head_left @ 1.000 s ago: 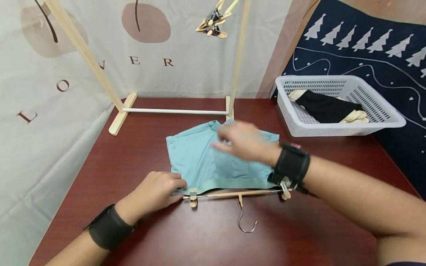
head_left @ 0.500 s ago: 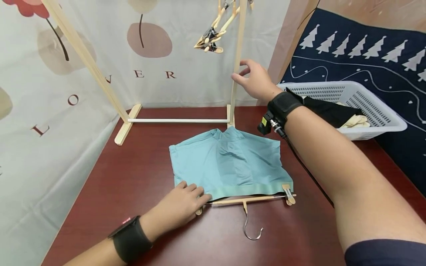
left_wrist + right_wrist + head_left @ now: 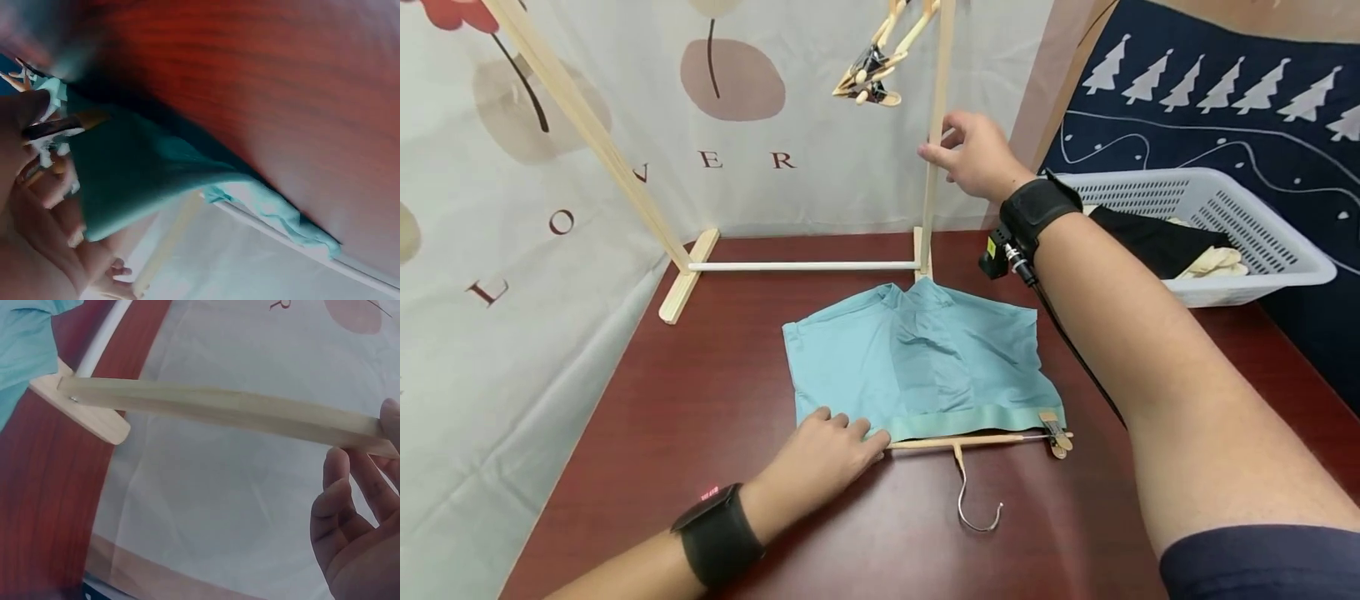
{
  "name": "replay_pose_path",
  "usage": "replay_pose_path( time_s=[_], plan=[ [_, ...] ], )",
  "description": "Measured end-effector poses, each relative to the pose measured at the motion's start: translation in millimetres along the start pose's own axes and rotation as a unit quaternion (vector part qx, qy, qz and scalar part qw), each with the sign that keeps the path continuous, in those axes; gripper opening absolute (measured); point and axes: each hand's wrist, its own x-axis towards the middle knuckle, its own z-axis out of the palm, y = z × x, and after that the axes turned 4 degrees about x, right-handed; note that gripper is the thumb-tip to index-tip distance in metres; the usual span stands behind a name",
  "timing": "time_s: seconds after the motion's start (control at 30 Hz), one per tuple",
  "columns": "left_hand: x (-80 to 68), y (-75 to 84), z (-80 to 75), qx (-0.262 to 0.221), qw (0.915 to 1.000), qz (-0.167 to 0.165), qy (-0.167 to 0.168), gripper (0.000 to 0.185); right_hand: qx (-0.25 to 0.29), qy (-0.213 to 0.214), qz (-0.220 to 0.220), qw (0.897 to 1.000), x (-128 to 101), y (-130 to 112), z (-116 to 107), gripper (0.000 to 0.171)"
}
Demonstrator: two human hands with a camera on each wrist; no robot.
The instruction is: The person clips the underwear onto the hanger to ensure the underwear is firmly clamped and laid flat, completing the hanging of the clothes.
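Teal shorts (image 3: 917, 358) lie flat on the dark red table (image 3: 700, 400), their waistband clipped to a wooden hanger (image 3: 970, 440) whose metal hook points toward me. My left hand (image 3: 838, 437) rests with straight fingers on the waistband's left corner and covers the left clip. The left wrist view shows the shorts (image 3: 144, 175) close beside my fingers (image 3: 37, 200). My right hand (image 3: 951, 150) is raised at the back and holds the wooden rack's right upright (image 3: 934, 208). In the right wrist view the upright (image 3: 219, 409) runs between thumb and curled fingers (image 3: 340, 481).
A white basket (image 3: 1285, 250) with a black garment (image 3: 1150, 237) stands at the back right. Spare clip hangers (image 3: 868, 67) hang from the rack's top. The rack's white lower rod (image 3: 797, 266) and slanted left leg (image 3: 587, 125) border the table's back. A printed curtain hangs behind.
My right hand left the shorts and rose to the rack's right upright, then closed on it. My left hand slid slightly right along the waistband. The view tilted up.
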Motion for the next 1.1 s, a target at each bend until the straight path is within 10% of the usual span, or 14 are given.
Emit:
replay_pose_path(
  time_s=[0.23, 0.57, 0.8, 1.1],
  plan=[
    [-0.6, -14.4, -3.2, -0.099, 0.9943, -0.015, 0.035, 0.021, -0.022, -0.010, 0.009, 1.000, -3, 4, -4, 0.045],
    [-9.8, -79.7, -26.7, -0.171, 0.9839, -0.035, 0.038, 0.012, -0.036, -0.010, -0.002, 0.999, -2, 6, -14, 0.045],
    [-25.8, -137.0, -51.6, -0.169, 0.9753, -0.140, 0.023, 0.003, -0.042, -0.006, -0.005, 0.999, -3, 10, -19, 0.042],
    [-38.3, -218.2, -104.1, -0.086, 0.9335, -0.343, 0.061, 0.020, -0.046, -0.002, -0.014, 0.999, -5, 14, -21, 0.036]
  ],
)
